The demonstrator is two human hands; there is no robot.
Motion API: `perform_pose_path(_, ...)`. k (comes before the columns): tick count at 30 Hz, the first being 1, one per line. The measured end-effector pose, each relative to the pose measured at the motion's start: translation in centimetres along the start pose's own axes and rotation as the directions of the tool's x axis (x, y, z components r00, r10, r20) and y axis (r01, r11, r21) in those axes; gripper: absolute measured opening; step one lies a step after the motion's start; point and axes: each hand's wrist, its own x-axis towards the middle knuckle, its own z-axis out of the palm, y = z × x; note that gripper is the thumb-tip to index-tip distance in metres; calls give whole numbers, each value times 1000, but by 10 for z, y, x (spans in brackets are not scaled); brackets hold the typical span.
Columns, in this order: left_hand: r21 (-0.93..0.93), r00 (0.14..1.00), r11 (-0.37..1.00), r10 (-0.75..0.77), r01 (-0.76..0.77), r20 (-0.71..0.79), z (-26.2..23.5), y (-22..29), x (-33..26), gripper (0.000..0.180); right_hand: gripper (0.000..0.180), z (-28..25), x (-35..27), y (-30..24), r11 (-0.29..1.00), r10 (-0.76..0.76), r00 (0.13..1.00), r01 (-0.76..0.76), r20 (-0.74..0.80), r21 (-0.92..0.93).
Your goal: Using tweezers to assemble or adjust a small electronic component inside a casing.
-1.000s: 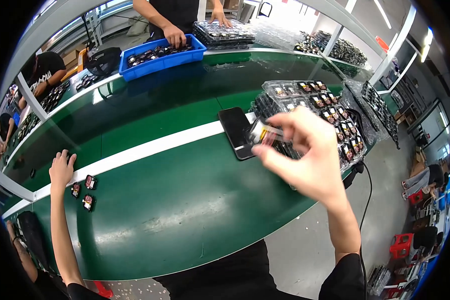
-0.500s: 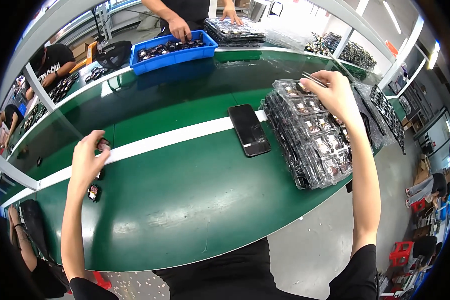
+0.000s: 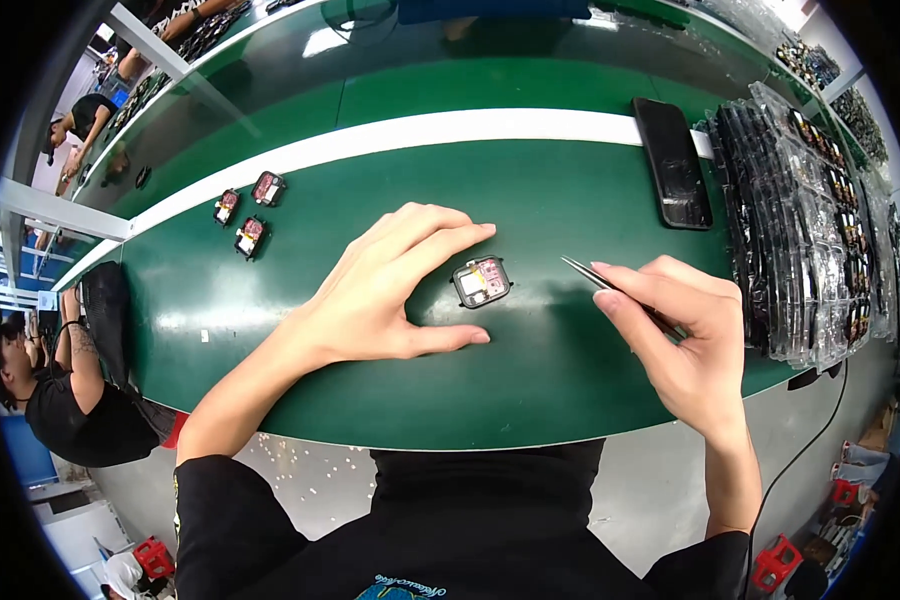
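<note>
On the green table in front of me lies a small square black watch case [image 3: 481, 282] with a white part and a reddish circuit board showing inside. My left hand [image 3: 400, 285] is beside it on the left, thumb and fingers spread around the case without visibly gripping it. In my right hand [image 3: 675, 325] a pair of metal tweezers [image 3: 625, 290] is pinched, its tips pointing left toward the case and apart from it. Three similar cases, among them one small watch case [image 3: 251, 238], rest on the table farther left.
A black smartphone [image 3: 672, 165] lies across the white strip [image 3: 530, 124] at the right. Beyond it stands a tall stack of clear plastic trays [image 3: 785, 230] holding small parts. At far left sits another person [image 3: 85, 390] near a black bag [image 3: 105, 315].
My right hand has come down from the tray stack to the table's middle with the tweezers. My left hand has moved right, next to a case now lying in front of me.
</note>
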Motion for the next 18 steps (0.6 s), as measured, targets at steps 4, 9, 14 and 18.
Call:
perform_pose_path(4,55,1000,998,-2,2,-3,9,-9,-8,60,21,25,4,13,995,6,1000,-7,17,104)
perform_pose_path(9,-37,999,999,5,-4,34,9,-7,-7,56,17,50,3,26,965,52,999,-54,14,256)
perform_pose_path(14,-118,990,992,-37,53,139,6,-7,-5,61,14,64,-3,39,974,-4,1000,1,17,225)
perform_pose_path(18,-101,989,994,-31,46,147,5,-10,-3,66,12,69,0,36,991,-16,1000,16,3,130)
